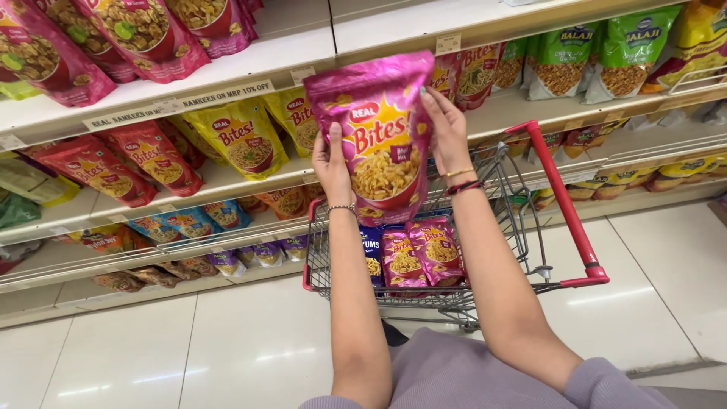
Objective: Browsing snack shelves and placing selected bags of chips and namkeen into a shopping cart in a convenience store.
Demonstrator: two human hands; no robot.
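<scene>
I hold a large pink snack pouch [376, 129] upright in front of me with both hands. My left hand [331, 163] grips its lower left edge, thumb on the front. My right hand [447, 130] clasps its right side, fingers spread along the edge. The pouch hangs above a wire shopping cart [506, 204] with red handles. Inside the cart lie two smaller pink snack packets [421, 254] and a dark blue packet [371, 254].
White shelves [227, 91] on the left and ahead carry rows of red, yellow, pink, blue and green snack bags. Lower shelves have wire rails. The floor is glossy white tile [227, 348]. The cart stands close to the shelving.
</scene>
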